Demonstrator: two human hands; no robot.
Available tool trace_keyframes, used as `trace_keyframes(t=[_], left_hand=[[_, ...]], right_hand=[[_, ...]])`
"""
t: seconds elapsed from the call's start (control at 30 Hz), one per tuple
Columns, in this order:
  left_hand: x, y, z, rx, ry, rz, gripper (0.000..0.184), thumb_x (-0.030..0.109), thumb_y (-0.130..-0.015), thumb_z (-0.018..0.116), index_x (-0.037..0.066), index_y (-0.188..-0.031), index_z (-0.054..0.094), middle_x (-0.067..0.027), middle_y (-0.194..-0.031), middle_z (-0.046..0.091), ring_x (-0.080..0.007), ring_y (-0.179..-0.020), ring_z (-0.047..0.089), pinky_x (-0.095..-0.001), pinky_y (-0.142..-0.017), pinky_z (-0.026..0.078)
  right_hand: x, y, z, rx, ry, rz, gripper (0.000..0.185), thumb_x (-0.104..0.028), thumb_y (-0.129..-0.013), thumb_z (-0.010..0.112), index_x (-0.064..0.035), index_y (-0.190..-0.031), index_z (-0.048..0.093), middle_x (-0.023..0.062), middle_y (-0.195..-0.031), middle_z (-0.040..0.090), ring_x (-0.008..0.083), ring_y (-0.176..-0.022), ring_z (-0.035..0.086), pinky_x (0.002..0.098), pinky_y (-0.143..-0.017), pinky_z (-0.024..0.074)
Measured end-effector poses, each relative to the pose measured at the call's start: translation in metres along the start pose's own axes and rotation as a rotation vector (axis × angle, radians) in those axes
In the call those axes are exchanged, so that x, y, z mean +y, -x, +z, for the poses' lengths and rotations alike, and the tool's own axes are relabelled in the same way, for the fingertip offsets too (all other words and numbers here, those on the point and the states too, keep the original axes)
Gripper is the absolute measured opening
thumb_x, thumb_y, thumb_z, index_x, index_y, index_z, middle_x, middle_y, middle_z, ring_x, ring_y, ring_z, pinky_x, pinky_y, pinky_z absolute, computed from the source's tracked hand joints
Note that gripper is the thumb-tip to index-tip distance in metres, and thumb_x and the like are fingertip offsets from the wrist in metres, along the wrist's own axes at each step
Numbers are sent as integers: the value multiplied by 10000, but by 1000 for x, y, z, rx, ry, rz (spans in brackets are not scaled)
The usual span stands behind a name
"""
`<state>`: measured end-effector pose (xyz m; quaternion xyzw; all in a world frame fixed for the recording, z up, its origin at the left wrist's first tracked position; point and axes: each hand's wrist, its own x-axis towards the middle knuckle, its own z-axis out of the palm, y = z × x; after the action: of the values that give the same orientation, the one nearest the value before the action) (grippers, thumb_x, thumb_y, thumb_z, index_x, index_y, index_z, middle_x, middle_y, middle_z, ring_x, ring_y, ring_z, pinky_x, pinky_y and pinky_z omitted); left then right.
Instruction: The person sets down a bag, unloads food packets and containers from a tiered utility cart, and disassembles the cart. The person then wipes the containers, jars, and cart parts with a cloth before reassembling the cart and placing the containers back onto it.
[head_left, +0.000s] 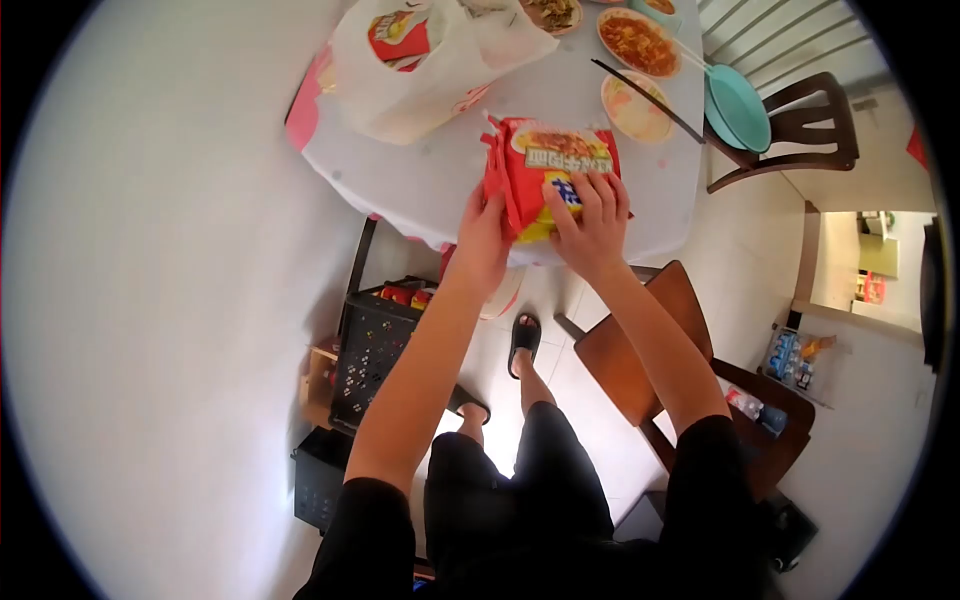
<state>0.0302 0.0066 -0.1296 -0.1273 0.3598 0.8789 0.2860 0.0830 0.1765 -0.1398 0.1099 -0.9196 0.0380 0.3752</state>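
Note:
Red and yellow noodle packets (pixel 555 160), pressed together in a stack, are at the near edge of the covered table (pixel 400 185). My left hand (pixel 484 235) grips their left side, its fingers partly hidden behind the red wrapper. Across the front and top of the packets lies my right hand (pixel 592 222), thumb and fingers bent against the wrapper. A white plastic bag (pixel 410 85) with another red packet (pixel 399 38) showing inside stands to the left on the table.
Plates of food (pixel 640 43) and a plate (pixel 637 108) with black chopsticks (pixel 650 100) are at the back right. A chair (pixel 815 125) holds teal bowls (pixel 738 108). Below are a wooden chair (pixel 645 345) and a black crate (pixel 370 350).

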Motion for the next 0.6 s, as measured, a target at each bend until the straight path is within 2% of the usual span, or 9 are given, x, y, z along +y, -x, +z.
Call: trace_keyframes(t=[0.17, 0.27, 0.37, 0.47, 0.53, 0.57, 0.6], left_hand=[[-4, -68, -6, -9, -154, 93, 487, 205, -1062, 550, 24, -1502, 442, -114, -1395, 592, -198, -1232, 603, -327, -997, 519], [3, -73, -9, 195, -566, 162, 505, 193, -1056, 549, -45, -1490, 449, -152, -1388, 601, -213, -1186, 634, -324, -980, 521], [8, -66, -31, 236, -617, 89, 481, 210, -1056, 557, -49, -1457, 500, -139, -1363, 630, -203, -1197, 629, -307, -972, 512], [20, 9, -69, 345, -514, 251, 443, 220, -1060, 549, -29, -1427, 546, -121, -1338, 646, -203, -1180, 642, -314, -983, 510], [33, 70, -97, 444, -404, 255, 407, 221, -1065, 537, -6, -1399, 583, -124, -1313, 659, -210, -1175, 648, -326, -1009, 499], [40, 101, -119, 506, -474, 283, 424, 241, -1066, 522, -1, -1412, 567, -131, -1323, 653, -212, -1164, 649, -327, -1011, 492], [47, 130, -144, 562, -544, 312, 442, 261, -1067, 508, 5, -1424, 551, -138, -1333, 646, -214, -1153, 650, -329, -1014, 484]], right_hand=[[35, 3, 53, 32, 100, -8, 560, -313, -820, 760, -290, -1362, 619, 150, -1354, 544, 374, -1252, 526, 587, -1057, 416], [17, -9, 34, -128, -48, 144, 574, -382, -828, 757, -299, -1378, 612, 153, -1390, 526, 388, -1294, 490, 594, -1088, 382], [-2, -9, 22, -239, -68, 120, 578, -392, -832, 756, -288, -1383, 617, 162, -1412, 511, 405, -1313, 468, 597, -1110, 354], [-25, -7, 2, -280, -182, 235, 533, -273, -860, 743, -171, -1366, 611, 203, -1415, 486, 429, -1316, 457, 603, -1127, 328], [-47, 26, -4, -162, -313, 231, 477, -167, -829, 742, -128, -1292, 632, 210, -1342, 524, 421, -1253, 505, 562, -1076, 399], [-63, 48, -8, -103, -372, 236, 452, -114, -814, 741, -106, -1254, 643, 213, -1305, 544, 416, -1221, 530, 541, -1050, 435], [-83, 77, -9, -172, -552, 294, 394, -44, -802, 714, -85, -1188, 647, 190, -1236, 570, 383, -1134, 573, 492, -983, 482]])
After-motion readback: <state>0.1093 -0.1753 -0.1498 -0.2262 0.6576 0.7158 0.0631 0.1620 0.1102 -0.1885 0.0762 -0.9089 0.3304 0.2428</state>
